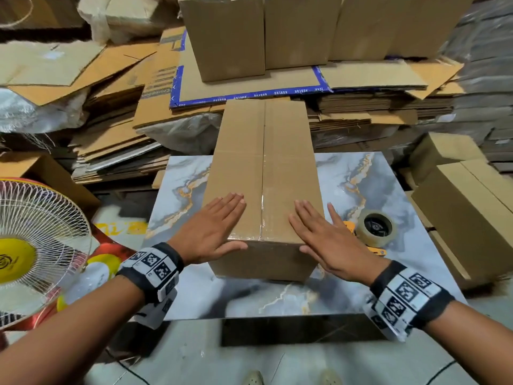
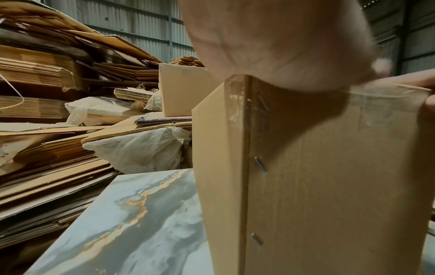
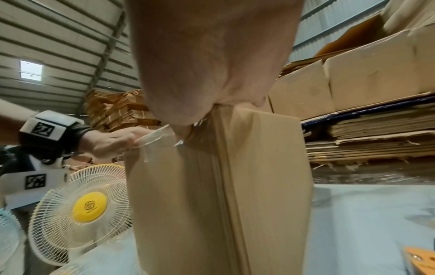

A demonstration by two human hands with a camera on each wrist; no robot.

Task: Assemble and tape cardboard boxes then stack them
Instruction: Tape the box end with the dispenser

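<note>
A long closed cardboard box (image 1: 263,168) lies on the marble-patterned table (image 1: 361,173), clear tape running along its top seam. My left hand (image 1: 211,226) lies flat on the near left of the box top, fingers straight, thumb along the near edge. My right hand (image 1: 322,234) lies flat on the near right, thumb at the near edge. In the left wrist view the palm (image 2: 282,46) presses the box corner (image 2: 306,167), which shows staples. In the right wrist view the palm (image 3: 212,65) presses the box (image 3: 223,186), and tape wraps over the end.
A tape roll on a dispenser (image 1: 376,227) sits on the table to the right of the box. Assembled boxes (image 1: 466,207) stand at right and behind (image 1: 230,37). Flat cardboard stacks (image 1: 111,140) fill the back. A fan (image 1: 36,245) stands at left.
</note>
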